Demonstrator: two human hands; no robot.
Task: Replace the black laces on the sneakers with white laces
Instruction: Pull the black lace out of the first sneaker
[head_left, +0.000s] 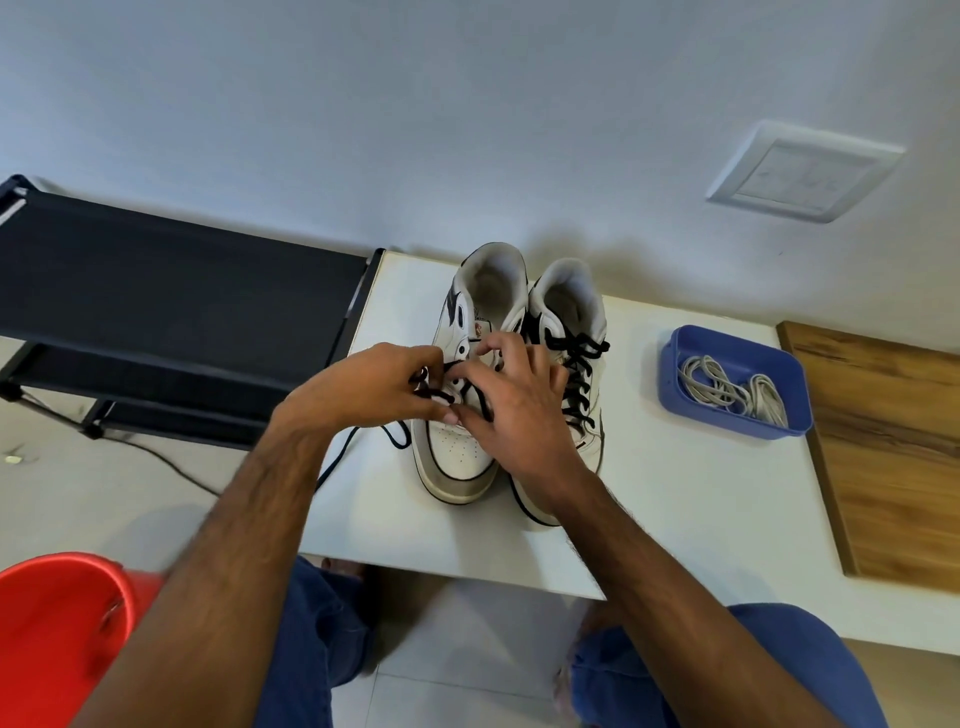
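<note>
Two white sneakers stand side by side on a white table (675, 519), toes toward me. The left sneaker (457, 452) has its black lace (363, 441) partly pulled out, one end trailing off the table's left edge. My left hand (374, 384) pinches that lace over the eyelets. My right hand (514, 410) lies over the same shoe, fingers curled at the lace near the tongue. The right sneaker (576, 322) still carries its black lacing (579, 379). White laces (732, 387) lie coiled in a blue tray (675, 358) to the right.
A dark fabric shoe rack (171, 291) stands left of the table against the wall. A red plastic stool (57, 623) is at the lower left. A wooden board (893, 441) adjoins the table's right side. A cable (171, 462) runs on the floor.
</note>
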